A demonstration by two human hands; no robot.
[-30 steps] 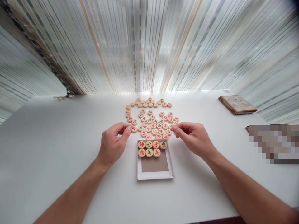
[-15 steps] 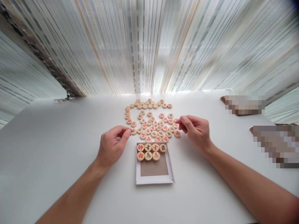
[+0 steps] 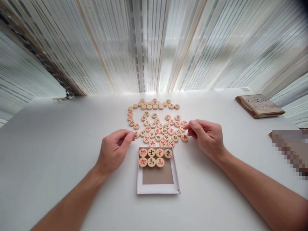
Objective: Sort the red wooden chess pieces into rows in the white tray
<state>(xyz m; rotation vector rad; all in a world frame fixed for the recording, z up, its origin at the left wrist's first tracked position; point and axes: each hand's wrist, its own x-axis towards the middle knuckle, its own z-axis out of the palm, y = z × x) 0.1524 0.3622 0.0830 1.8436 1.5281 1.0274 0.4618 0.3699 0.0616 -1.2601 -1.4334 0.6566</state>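
Observation:
My left hand [image 3: 115,149] rests at the left of the loose xiangqi pieces, its thumb and index finger drawn together. Their tips are at the edge of a round wooden piece [image 3: 136,134] lying on the table; nothing shows between them. On the other side, my right hand [image 3: 208,136] is closed with curled fingers, the tips beside a red-marked piece [image 3: 183,128]. A red soldier piece [image 3: 184,138] lies just below those fingers. Between my forearms sits a shallow white box tray [image 3: 158,189]. Several pieces stand face up in two rows at its far end, among them a red horse piece [image 3: 160,162].
Several face-down pieces [image 3: 149,107] line the far side of the scattered group. A printed brown box [image 3: 261,104] lies on the white table [image 3: 57,154] at the far right, with a blurred-out object [image 3: 290,150] nearer. Striped curtains [image 3: 154,48] hang behind the table.
The view has shifted slightly, so the tray looks a little nearer and the box at right shows plainly. Both hands keep almost the same place and pose; no piece has visibly moved.

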